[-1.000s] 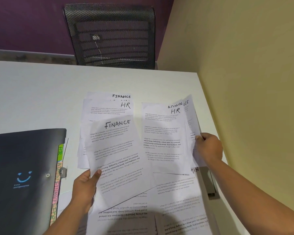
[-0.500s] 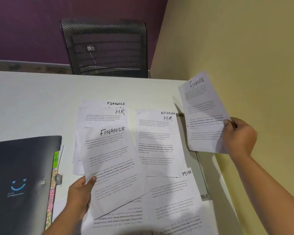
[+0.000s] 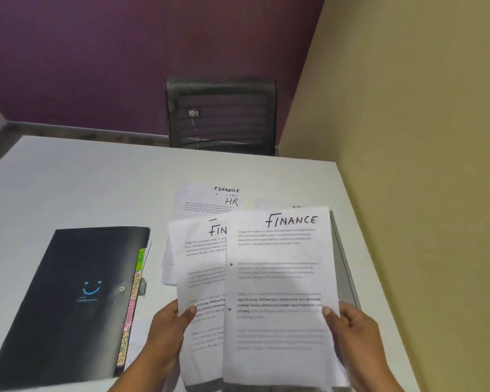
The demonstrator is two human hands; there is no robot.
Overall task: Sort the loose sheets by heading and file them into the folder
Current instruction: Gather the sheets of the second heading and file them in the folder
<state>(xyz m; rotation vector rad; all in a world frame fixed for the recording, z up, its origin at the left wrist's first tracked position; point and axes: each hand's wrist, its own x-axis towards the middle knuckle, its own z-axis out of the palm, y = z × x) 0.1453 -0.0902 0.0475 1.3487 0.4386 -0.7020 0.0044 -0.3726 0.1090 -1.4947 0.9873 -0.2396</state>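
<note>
black and closed, the folder [image 3: 77, 292] lies flat on the white table [image 3: 82, 179], with a blue smile mark on its cover and coloured index tabs [image 3: 131, 306] sticking out along its right edge. just right of the folder's near corner, the left hand [image 3: 167, 329] pinches the left edge of a first sheet [image 3: 203, 278], thumb on the printed face. right of the folder and past its far edge, a loose pile [image 3: 207, 205] rests on the table, showing "finance" and "hr" headings. beyond that, further from the folder, a black mesh chair [image 3: 221, 117] stands at the table's far side. well right of the folder, a second sheet [image 3: 277, 292] headed "finance" overlaps the first and hides all but "fin" of its heading. the right hand [image 3: 351, 329] pinches that sheet's right edge, thumb on the front. both held sheets are raised off the table, side by side, the hands apart at their outer edges.
</note>
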